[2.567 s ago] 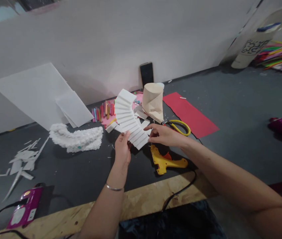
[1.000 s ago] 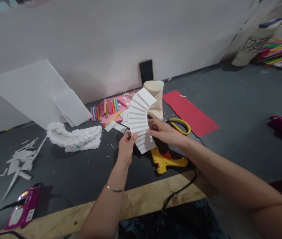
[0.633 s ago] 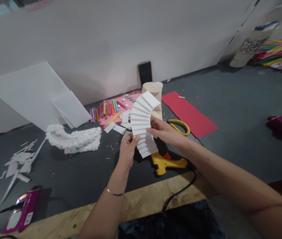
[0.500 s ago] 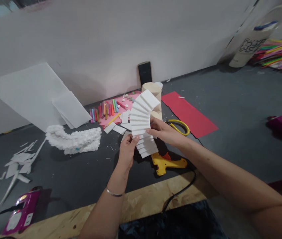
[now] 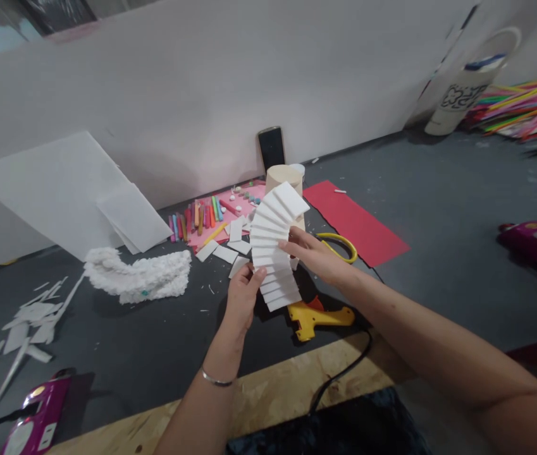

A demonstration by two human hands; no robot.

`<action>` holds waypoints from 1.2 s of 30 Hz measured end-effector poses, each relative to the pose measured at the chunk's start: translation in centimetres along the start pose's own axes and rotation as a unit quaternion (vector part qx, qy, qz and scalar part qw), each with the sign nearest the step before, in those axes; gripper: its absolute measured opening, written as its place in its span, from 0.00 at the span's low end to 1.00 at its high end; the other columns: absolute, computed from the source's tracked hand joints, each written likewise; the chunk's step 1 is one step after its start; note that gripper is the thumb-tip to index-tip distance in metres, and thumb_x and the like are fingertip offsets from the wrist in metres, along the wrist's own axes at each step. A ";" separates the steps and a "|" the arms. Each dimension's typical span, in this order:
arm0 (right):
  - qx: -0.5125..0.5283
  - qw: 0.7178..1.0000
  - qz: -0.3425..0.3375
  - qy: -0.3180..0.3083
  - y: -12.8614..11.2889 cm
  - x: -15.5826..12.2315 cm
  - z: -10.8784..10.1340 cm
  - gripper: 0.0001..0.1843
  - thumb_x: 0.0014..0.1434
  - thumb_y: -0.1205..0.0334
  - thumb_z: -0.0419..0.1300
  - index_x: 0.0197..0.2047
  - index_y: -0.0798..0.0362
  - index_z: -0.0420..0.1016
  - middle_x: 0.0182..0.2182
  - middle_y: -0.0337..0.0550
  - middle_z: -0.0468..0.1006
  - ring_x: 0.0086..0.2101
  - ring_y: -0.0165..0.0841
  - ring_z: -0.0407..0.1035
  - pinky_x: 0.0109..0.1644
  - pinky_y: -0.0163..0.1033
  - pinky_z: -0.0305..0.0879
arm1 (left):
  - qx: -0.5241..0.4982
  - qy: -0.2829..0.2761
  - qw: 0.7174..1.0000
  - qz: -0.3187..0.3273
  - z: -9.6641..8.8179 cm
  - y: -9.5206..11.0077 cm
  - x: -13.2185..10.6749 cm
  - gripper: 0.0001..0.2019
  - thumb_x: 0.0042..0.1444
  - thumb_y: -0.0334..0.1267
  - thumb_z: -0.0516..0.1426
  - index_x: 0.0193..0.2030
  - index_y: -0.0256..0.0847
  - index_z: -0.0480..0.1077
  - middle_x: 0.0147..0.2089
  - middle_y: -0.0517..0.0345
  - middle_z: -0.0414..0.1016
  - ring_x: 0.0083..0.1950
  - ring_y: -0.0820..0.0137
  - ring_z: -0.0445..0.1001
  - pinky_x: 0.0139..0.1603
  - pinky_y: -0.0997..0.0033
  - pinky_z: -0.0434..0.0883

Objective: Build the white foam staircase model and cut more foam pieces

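Observation:
Between my hands is a curved, fan-like strip of overlapping white foam-board pieces, held up above the table. My left hand pinches its lower left edge between thumb and fingers. On the opposite side my right hand grips the right edge near the middle, thumb on top. A yellow glue gun lies just below the strip's lower end. Behind the strip stands a beige paper cylinder, partly hidden. Loose white rectangles lie to the left, and yellow-handled scissors or pliers rest by my right hand.
Coloured sticks lie on pink paper. A fluffy white curved piece, white scraps and white boards are leftward. Red paper lies right. A phone leans on the wall. Magenta devices sit at both sides.
The whole scene sits slightly lower and further left as the camera view shifts. Both hands keep their hold on the white strip, with little other movement.

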State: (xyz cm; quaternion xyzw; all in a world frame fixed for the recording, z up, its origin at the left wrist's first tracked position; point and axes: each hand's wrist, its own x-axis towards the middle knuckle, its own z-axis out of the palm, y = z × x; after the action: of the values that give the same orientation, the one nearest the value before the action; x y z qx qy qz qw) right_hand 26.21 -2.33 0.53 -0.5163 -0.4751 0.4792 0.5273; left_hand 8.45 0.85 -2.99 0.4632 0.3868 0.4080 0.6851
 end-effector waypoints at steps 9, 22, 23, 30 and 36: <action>-0.030 0.999 -0.003 0.026 0.1 0.0 -0.3 0.14 0.61 0.47 0.57 0.36 0.48 0.64 0.31 0.36 0.66 0.34 0.32 0.62 0.40 0.38 0.60 | 0.006 -0.013 1.000 -0.009 0.0 0.0 0.0 0.18 0.47 0.46 0.67 0.42 0.37 0.77 0.38 0.52 0.80 0.38 0.65 0.77 0.46 0.64 0.72; -0.010 0.997 0.008 0.071 -0.7 -0.2 -0.1 0.16 0.59 0.45 0.57 0.32 0.48 0.63 0.30 0.35 0.66 0.34 0.33 0.62 0.40 0.38 0.59 | 0.015 -0.012 1.000 -0.018 -0.2 -0.3 0.0 0.18 0.47 0.44 0.67 0.43 0.37 0.76 0.37 0.54 0.80 0.38 0.67 0.76 0.46 0.66 0.70; -0.005 0.997 0.009 0.076 -0.9 -0.3 -0.1 0.16 0.59 0.46 0.57 0.31 0.48 0.63 0.30 0.35 0.66 0.34 0.33 0.62 0.40 0.38 0.59 | 0.017 -0.010 1.000 -0.017 -0.2 -0.3 0.0 0.19 0.47 0.44 0.68 0.43 0.37 0.76 0.36 0.54 0.80 0.37 0.67 0.75 0.45 0.67 0.70; 0.013 0.996 0.013 0.086 -0.9 -0.1 0.0 0.13 0.61 0.49 0.56 0.30 0.48 0.63 0.30 0.36 0.69 0.35 0.34 0.65 0.40 0.38 0.60 | 0.021 -0.017 0.999 -0.018 -0.1 -0.2 0.0 0.17 0.47 0.44 0.68 0.40 0.37 0.76 0.35 0.55 0.79 0.36 0.69 0.74 0.43 0.69 0.69; 0.062 0.995 0.005 0.080 -0.5 0.1 -0.1 0.14 0.60 0.47 0.56 0.37 0.48 0.69 0.35 0.38 0.74 0.37 0.34 0.67 0.43 0.39 0.62 | 0.018 -0.005 0.999 -0.028 0.0 -0.3 0.0 0.19 0.45 0.45 0.68 0.42 0.37 0.76 0.35 0.56 0.80 0.35 0.69 0.74 0.43 0.69 0.69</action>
State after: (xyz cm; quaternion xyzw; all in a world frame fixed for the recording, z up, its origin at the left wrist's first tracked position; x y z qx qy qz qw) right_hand 26.28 -2.27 1.06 -0.5216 -0.3985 0.4675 0.5921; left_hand 8.48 0.75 -3.27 0.4666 0.4038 0.3788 0.6897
